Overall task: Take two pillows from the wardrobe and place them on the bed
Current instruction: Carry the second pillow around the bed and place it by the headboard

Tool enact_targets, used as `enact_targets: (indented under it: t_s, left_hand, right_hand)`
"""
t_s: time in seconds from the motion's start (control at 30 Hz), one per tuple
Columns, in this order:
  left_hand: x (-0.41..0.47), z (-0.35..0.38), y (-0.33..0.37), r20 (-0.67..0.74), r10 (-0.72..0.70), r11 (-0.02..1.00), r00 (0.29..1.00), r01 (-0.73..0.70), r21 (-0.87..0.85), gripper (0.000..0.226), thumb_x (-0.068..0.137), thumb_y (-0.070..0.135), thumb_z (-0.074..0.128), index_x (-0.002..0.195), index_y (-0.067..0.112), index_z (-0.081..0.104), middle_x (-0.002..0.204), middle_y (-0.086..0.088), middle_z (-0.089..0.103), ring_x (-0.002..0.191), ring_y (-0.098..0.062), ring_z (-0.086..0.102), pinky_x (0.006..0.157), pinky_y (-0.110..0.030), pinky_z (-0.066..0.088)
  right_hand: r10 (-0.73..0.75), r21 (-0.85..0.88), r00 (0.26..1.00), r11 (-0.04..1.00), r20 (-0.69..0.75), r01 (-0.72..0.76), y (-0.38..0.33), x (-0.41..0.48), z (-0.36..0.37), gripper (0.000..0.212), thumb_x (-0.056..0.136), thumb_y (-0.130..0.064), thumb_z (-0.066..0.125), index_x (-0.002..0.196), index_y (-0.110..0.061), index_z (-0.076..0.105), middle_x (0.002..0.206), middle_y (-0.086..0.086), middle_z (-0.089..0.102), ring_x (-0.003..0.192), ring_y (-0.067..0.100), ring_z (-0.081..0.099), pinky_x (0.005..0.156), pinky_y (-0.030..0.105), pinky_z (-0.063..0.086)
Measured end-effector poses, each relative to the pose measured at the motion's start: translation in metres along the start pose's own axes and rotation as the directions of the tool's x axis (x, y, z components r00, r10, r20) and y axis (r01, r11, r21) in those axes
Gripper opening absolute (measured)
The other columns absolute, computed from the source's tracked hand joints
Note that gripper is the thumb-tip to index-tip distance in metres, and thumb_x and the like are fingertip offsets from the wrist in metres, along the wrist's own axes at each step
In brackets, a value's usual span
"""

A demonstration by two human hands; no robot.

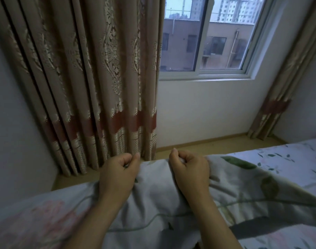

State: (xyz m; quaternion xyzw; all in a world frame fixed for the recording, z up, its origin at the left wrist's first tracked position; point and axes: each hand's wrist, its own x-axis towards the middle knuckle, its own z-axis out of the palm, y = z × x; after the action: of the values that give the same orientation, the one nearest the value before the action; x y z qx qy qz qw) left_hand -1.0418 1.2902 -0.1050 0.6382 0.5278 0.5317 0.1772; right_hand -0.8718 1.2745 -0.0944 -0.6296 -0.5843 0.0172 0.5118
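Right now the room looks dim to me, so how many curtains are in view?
2. The drawn curtain hangs left of the window; the tied-back curtain stands at its right, partly out of frame.

a home bedroom: bed, patterned curtain, window.

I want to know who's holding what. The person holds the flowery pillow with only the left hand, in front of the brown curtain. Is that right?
Not quite. Both hands hold it: the left hand and the right hand each grip the top edge of the flowery pillow, as the head view shows. The brown curtain does hang behind it.
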Motion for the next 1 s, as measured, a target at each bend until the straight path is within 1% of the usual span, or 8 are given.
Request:
enact_targets:
  t_s: [0.17, 0.27, 0.37, 0.57, 0.63, 0.77, 0.87, 1.0]
  left_hand:
    - [0.085, 0.024, -0.033, 0.064, 0.058, 0.998, 0.996, -0.056, -0.038, 0.048, 0.087, 0.031, 0.057, 0.049, 0.017, 0.032, 0.042, 0.001, 0.03, 0.042, -0.01, 0.027, 0.046, -0.029, 0.025]
    - [0.128, 0.045, -0.048, 0.096, 0.065, 0.997, 0.993, -0.061, -0.048, 0.046, 0.084, 0.038, 0.055, 0.048, 0.018, 0.034, 0.041, 0.001, 0.029, 0.041, -0.009, 0.026, 0.046, -0.029, 0.026]
    - [0.169, 0.072, -0.065, 0.106, 0.069, 0.997, 0.992, -0.064, -0.044, 0.045, 0.08, 0.041, 0.052, 0.049, 0.016, 0.032, 0.043, 0.0, 0.025, 0.043, -0.011, 0.024, 0.047, -0.031, 0.026]
    - [0.258, 0.142, -0.09, 0.093, 0.087, 0.996, 0.992, -0.086, -0.013, 0.044, 0.079, 0.038, 0.054, 0.057, 0.009, 0.031, 0.046, 0.001, 0.025, 0.045, -0.011, 0.023, 0.047, -0.031, 0.025]
    - [0.289, 0.166, -0.096, 0.104, 0.088, 0.996, 0.991, -0.086, -0.019, 0.044, 0.079, 0.04, 0.054, 0.058, 0.007, 0.032, 0.046, 0.001, 0.025, 0.045, -0.011, 0.024, 0.045, -0.027, 0.022]
    - [0.336, 0.2, -0.103, 0.102, 0.106, 0.994, 0.989, -0.101, -0.049, 0.045, 0.079, 0.039, 0.054, 0.052, 0.013, 0.029, 0.045, 0.001, 0.025, 0.044, -0.01, 0.023, 0.043, -0.026, 0.022]
    - [0.374, 0.23, -0.112, 0.126, 0.104, 0.994, 0.986, -0.098, -0.054, 0.048, 0.08, 0.036, 0.056, 0.051, 0.011, 0.027, 0.044, 0.002, 0.023, 0.044, -0.009, 0.023, 0.046, -0.031, 0.025]
    - [0.424, 0.271, -0.131, 0.142, 0.14, 0.99, 0.98, -0.134, -0.048, 0.048, 0.083, 0.028, 0.059, 0.051, 0.012, 0.027, 0.045, 0.0, 0.025, 0.043, -0.011, 0.024, 0.044, -0.025, 0.022]
  right_hand:
    - [0.055, -0.021, 0.995, 0.998, -0.078, -0.057, 0.007, 0.058, 0.052, 0.042, 0.082, -0.033, 0.05, 0.047, -0.015, 0.036, 0.042, -0.003, 0.028, 0.045, 0.019, 0.039, 0.06, 0.034, 0.04]
    - [0.099, -0.026, 0.993, 0.995, -0.067, -0.101, 0.019, 0.089, 0.076, 0.043, 0.084, -0.031, 0.052, 0.047, -0.013, 0.039, 0.043, -0.001, 0.033, 0.046, 0.025, 0.044, 0.063, 0.038, 0.046]
    - [0.108, -0.057, 0.99, 0.992, -0.096, -0.114, 0.037, 0.125, 0.101, 0.043, 0.084, -0.029, 0.053, 0.048, -0.013, 0.038, 0.043, 0.0, 0.033, 0.044, 0.021, 0.042, 0.062, 0.038, 0.046]
    - [0.13, -0.075, 0.983, 0.987, -0.132, -0.14, 0.085, 0.218, 0.149, 0.051, 0.083, -0.024, 0.059, 0.044, -0.017, 0.026, 0.045, 0.0, 0.022, 0.047, 0.026, 0.036, 0.058, 0.036, 0.038]
    - [0.119, -0.074, 0.982, 0.989, -0.144, -0.131, 0.101, 0.252, 0.161, 0.054, 0.083, -0.023, 0.059, 0.043, -0.02, 0.023, 0.043, 0.0, 0.017, 0.047, 0.019, 0.031, 0.057, 0.034, 0.035]
    - [0.098, -0.066, 0.983, 0.992, -0.154, -0.109, 0.125, 0.3, 0.181, 0.054, 0.083, -0.024, 0.058, 0.043, -0.022, 0.022, 0.041, 0.0, 0.018, 0.044, 0.013, 0.028, 0.055, 0.029, 0.029]
    - [0.112, -0.075, 0.981, 0.989, -0.159, -0.125, 0.145, 0.337, 0.198, 0.053, 0.084, -0.026, 0.057, 0.043, -0.021, 0.023, 0.041, -0.001, 0.019, 0.044, 0.013, 0.029, 0.053, 0.032, 0.032]
    - [0.13, -0.084, 0.973, 0.985, -0.189, -0.148, 0.172, 0.383, 0.224, 0.051, 0.083, -0.026, 0.058, 0.046, -0.018, 0.023, 0.047, 0.0, 0.018, 0.046, 0.015, 0.028, 0.052, 0.032, 0.029]
